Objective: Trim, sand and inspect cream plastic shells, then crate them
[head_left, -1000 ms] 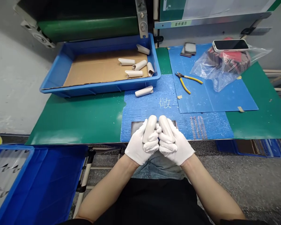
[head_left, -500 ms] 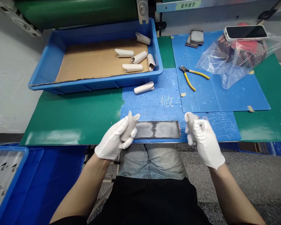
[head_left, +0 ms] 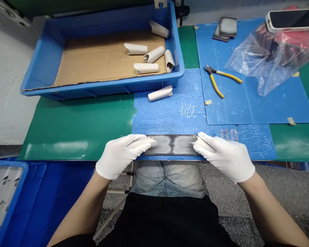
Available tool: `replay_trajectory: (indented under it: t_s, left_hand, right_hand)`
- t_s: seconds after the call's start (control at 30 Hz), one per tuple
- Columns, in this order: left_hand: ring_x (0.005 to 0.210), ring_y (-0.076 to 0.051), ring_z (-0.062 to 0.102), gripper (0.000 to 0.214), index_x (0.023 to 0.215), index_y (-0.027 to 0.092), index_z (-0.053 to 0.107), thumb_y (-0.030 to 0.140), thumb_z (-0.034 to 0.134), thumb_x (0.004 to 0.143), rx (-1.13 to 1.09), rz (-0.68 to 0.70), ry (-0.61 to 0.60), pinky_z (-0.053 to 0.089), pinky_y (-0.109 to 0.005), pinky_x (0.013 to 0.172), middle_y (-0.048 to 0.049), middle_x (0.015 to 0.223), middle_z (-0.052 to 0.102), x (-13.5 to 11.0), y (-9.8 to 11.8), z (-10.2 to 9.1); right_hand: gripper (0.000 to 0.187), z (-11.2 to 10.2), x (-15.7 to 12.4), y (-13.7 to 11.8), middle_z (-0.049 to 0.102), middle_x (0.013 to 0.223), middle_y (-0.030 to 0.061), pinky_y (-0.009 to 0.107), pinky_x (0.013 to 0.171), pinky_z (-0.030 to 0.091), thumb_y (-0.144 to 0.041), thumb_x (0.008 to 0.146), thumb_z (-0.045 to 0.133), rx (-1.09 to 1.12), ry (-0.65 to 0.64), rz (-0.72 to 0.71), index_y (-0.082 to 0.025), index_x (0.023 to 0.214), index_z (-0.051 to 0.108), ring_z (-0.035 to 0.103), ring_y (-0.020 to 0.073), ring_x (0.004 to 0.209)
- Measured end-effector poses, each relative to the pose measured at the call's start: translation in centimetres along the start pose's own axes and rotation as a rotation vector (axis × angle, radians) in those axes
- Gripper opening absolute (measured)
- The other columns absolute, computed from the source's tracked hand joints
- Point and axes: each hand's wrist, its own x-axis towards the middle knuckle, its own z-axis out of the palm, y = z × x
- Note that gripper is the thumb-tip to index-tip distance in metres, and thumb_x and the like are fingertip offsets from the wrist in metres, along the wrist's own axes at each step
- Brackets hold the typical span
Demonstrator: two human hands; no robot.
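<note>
My left hand and my right hand both wear white gloves. Each is closed over a beige curved plastic piece that is mostly hidden under the fingers. The left piece's tip rests on the left end of a grey abrasive strip. The tip of the right piece lies on the strip's right end. The strip is flat on the blue mat at the table's front edge.
A blue tray lined with cardboard holds several beige pieces. One loose piece lies on the mat. To the right are yellow-handled pliers, dark pads and a plastic bag under a phone. A blue crate stands lower left.
My hands held the two pieces upright side by side, then drew apart, uncovering the grey strip. Now both have come down with the pieces onto its two ends.
</note>
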Motion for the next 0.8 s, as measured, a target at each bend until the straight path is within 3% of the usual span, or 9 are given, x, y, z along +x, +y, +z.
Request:
replay_trajectory:
  t_s: [0.1, 0.2, 0.27, 0.33, 0.43, 0.5, 0.63, 0.8]
  left_hand:
    - [0.088, -0.024, 0.076, 0.045, 0.093, 0.025, 0.081, 0.067, 0.076, 0.079, 0.027, -0.135, -0.134, 0.059, -0.033, 0.079, -0.0037, 0.095, 0.082, 0.6, 1.0, -0.2]
    - [0.078, -0.025, 0.073, 0.045, 0.083, 0.026, 0.078, 0.07, 0.071, 0.078, 0.315, -0.097, -0.175, 0.054, -0.033, 0.071, -0.0032, 0.082, 0.079, 1.5, 2.5, -0.7]
    - [0.07, -0.027, 0.07, 0.05, 0.074, 0.027, 0.075, 0.075, 0.065, 0.078, 0.56, -0.061, -0.224, 0.05, -0.035, 0.066, -0.0048, 0.07, 0.074, 2.4, 3.8, -1.1]
    - [0.066, -0.029, 0.067, 0.057, 0.066, 0.026, 0.071, 0.081, 0.059, 0.078, 0.742, -0.046, -0.319, 0.048, -0.036, 0.065, -0.0069, 0.063, 0.069, 3.4, 5.1, -1.2]
    - [0.061, -0.029, 0.065, 0.068, 0.059, 0.025, 0.068, 0.087, 0.05, 0.079, 0.798, -0.069, -0.514, 0.047, -0.039, 0.066, -0.0092, 0.061, 0.067, 5.1, 6.1, -1.2]
    - [0.058, -0.029, 0.063, 0.074, 0.056, 0.025, 0.067, 0.092, 0.045, 0.079, 0.808, -0.099, -0.592, 0.047, -0.041, 0.066, -0.0101, 0.062, 0.068, 6.0, 6.1, -1.3]
    - [0.056, -0.028, 0.063, 0.079, 0.054, 0.025, 0.067, 0.096, 0.041, 0.077, 0.86, -0.138, -0.636, 0.047, -0.042, 0.066, -0.0108, 0.059, 0.066, 6.9, 5.0, -2.1]
    - [0.051, -0.023, 0.058, 0.075, 0.053, 0.025, 0.062, 0.091, 0.043, 0.083, 0.901, -0.171, -0.606, 0.044, -0.035, 0.059, -0.0062, 0.053, 0.057, 5.2, 4.1, -4.9]
  right_hand:
    - [0.046, 0.5, 0.3, 0.0, 0.08, 0.092, -0.0026, 0.031, 0.064, 0.038, -0.06, 0.105, 0.051, -0.12, 0.056, -0.084, -0.036, 0.139, 0.068, 0.068, 0.0163, 0.07]
    - [0.048, 0.5, 0.8, 0.0, 0.082, 0.099, -0.0008, 0.03, 0.063, 0.038, -0.062, 0.105, 0.049, -0.135, 0.05, -0.086, -0.034, 0.14, 0.067, 0.069, 0.0158, 0.071]
    - [0.051, 0.6, 1.2, -0.2, 0.081, 0.091, 0.0008, 0.03, 0.062, 0.037, -0.064, 0.104, 0.048, -0.15, 0.028, -0.068, -0.031, 0.138, 0.068, 0.068, 0.0162, 0.069]
    - [0.053, 1.0, 1.6, -0.3, 0.079, 0.081, 0.0008, 0.03, 0.061, 0.035, -0.065, 0.104, 0.047, -0.162, 0.014, -0.058, -0.03, 0.136, 0.069, 0.067, 0.0168, 0.066]
    - [0.05, 2.0, 1.9, -0.2, 0.081, 0.09, 0.0014, 0.03, 0.063, 0.038, -0.064, 0.104, 0.049, -0.112, 0.04, -0.06, -0.03, 0.136, 0.07, 0.07, 0.0174, 0.072]
    - [0.05, 2.5, 2.1, 0.0, 0.083, 0.097, 0.0025, 0.03, 0.066, 0.042, -0.064, 0.103, 0.051, -0.062, 0.056, -0.048, -0.029, 0.135, 0.071, 0.073, 0.0182, 0.077]
    - [0.053, 3.0, 2.1, 0.4, 0.083, 0.096, 0.0024, 0.03, 0.07, 0.047, -0.067, 0.101, 0.054, -0.019, 0.054, -0.015, -0.028, 0.132, 0.073, 0.074, 0.0193, 0.078]
    - [0.049, 2.9, 2.0, 0.5, 0.083, 0.102, 0.0015, 0.031, 0.071, 0.048, -0.066, 0.101, 0.057, 0.033, 0.104, -0.04, -0.03, 0.129, 0.075, 0.074, 0.0189, 0.079]
